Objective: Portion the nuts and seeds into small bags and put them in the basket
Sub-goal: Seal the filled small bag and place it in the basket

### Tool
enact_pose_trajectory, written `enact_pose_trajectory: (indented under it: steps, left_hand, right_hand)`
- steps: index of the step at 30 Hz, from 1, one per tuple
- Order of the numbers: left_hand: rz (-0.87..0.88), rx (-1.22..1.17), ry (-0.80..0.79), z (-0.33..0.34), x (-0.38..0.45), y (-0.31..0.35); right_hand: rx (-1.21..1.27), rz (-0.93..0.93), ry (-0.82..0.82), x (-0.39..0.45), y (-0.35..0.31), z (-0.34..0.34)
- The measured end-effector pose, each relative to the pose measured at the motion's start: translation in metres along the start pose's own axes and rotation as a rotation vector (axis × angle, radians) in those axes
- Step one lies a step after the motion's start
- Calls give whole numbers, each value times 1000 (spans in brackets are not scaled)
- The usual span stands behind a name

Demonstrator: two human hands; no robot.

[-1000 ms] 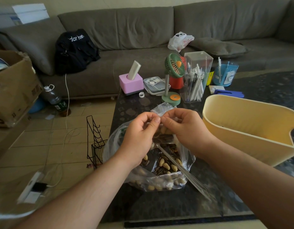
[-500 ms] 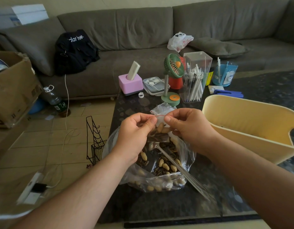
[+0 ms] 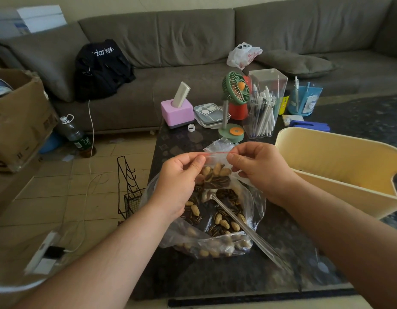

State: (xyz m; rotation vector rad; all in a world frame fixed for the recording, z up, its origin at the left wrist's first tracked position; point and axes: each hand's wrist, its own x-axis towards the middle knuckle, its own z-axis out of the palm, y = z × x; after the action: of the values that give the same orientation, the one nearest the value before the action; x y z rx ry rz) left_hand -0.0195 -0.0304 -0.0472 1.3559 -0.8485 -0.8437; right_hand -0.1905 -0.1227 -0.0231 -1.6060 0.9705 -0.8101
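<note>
Change: hands now further apart than a second ago, red seal strip of small bag pulled taut between them; nuts inside now visible.
Left hand (image 3: 182, 172): pinching left end of the seal strip between thumb and forefinger, just above the large bag.
Right hand (image 3: 257, 166): pinching right end of the same strip, other fingers curled under.
Small bag (image 3: 216, 172): clear, part-filled with pale nuts and striped seeds, hanging directly over the large bag's mouth.
Large bag (image 3: 215, 221): clear, open, lying on dark table (image 3: 282, 253), holding loose nuts and seeds.
Spoon (image 3: 235, 219): clear plastic, bowl in the large bag, handle sticking out to the right.
Basket (image 3: 340, 175): yellow, just right of the large bag.
Fan (image 3: 234, 90): green, beyond the large bag.
</note>
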Motion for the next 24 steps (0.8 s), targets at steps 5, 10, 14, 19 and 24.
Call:
enact_pose_trajectory:
  steps: [5, 10, 14, 19, 24]
  left_hand:
    - [-25, -29, 25, 3, -1, 1]
    - [-42, -65, 21, 3, -1, 3]
    - [-64, -112, 9, 3, -2, 6]
    - [-88, -160, 14, 4, -2, 6]
    - [-109, -194, 38, 6, -3, 8]
  right_hand:
    - [43, 16, -12, 1, 4, 2]
    - [99, 32, -48, -1, 5, 3]
    - [138, 56, -29, -2, 3, 5]
    - [286, 79, -56, -4, 0, 8]
    - [389, 144, -87, -8, -3, 11]
